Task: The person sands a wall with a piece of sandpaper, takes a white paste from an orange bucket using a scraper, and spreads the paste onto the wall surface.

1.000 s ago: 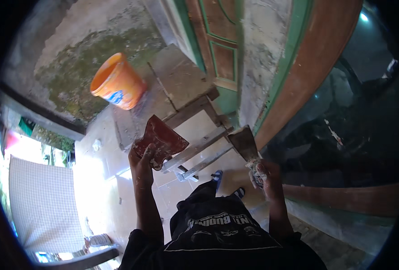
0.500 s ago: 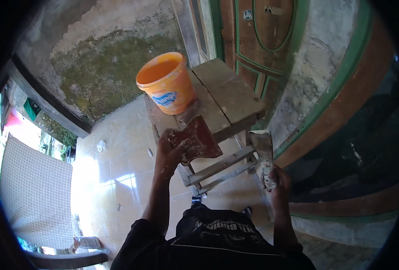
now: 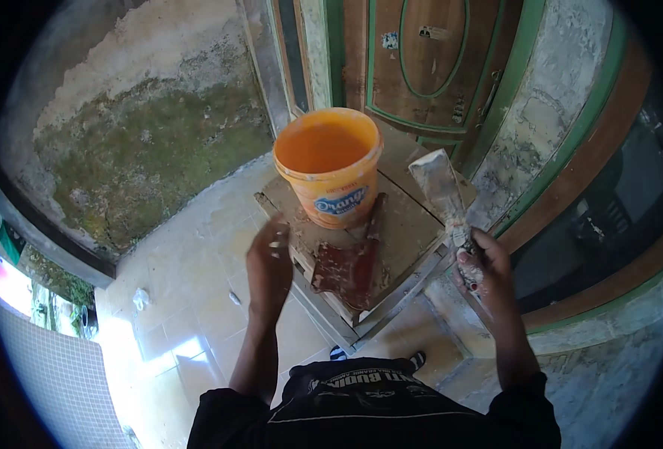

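A putty knife [image 3: 438,182] with a whitish, smeared blade points up and away from my right hand [image 3: 484,263], whose fingers are wrapped round its caked handle. On the wooden table lies a dark red curved scraper plate [image 3: 344,271], spattered with dried paste, near the front corner. My left hand [image 3: 269,258] hangs just left of the plate, apart from it, with nothing in it and its slightly blurred fingers loosely stretched. Behind the plate stands an orange bucket [image 3: 324,168], upright, its visible inside orange and its rim smeared white.
The wooden table [image 3: 414,232] stands before me on a tiled floor [image 3: 189,299]. A mossy, peeling wall [image 3: 152,150] rises at the far left. A brown door with green trim [image 3: 429,67] is at the back, and a dark window [image 3: 608,217] is on the right.
The red scraper plate has gone from my left hand onto the table. My right hand has raised the putty knife, and the view has shifted closer to the table.
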### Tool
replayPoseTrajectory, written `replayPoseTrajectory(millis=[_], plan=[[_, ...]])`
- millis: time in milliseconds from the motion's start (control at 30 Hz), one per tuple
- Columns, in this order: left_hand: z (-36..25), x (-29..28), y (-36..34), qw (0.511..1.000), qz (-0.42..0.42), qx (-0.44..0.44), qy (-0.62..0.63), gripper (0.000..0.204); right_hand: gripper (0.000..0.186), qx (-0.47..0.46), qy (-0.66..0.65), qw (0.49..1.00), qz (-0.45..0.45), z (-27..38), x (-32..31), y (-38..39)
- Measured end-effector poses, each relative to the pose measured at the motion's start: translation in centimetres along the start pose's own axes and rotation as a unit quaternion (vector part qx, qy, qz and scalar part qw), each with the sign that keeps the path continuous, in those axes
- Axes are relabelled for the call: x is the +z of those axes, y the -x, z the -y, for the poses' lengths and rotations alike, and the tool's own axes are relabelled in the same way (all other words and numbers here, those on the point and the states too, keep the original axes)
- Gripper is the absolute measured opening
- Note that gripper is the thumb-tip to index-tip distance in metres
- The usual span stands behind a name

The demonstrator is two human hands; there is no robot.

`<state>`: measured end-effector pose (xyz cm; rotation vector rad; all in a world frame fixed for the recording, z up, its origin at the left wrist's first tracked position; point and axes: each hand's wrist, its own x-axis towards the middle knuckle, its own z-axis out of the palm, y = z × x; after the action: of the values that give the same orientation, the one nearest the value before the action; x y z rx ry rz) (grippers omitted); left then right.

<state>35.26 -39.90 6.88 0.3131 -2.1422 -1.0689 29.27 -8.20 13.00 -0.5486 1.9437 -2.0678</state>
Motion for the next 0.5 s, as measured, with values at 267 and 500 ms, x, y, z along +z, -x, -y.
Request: replayPoseTrajectory(millis=[267,500], plan=[[-1.7,-0.9,-12.8,0.946,0.163,-0.185,0.212,0.042,0.037,-0.149,0.272,0.950,-0.037,8.8,4.7,-2.2],[-1.6,1.7,-9.1,0.935,-0.003,0.038,0.353,0.036,0.032,-0.223,0.503,0.835,-0.020,11.1,8.1,-3.8]])
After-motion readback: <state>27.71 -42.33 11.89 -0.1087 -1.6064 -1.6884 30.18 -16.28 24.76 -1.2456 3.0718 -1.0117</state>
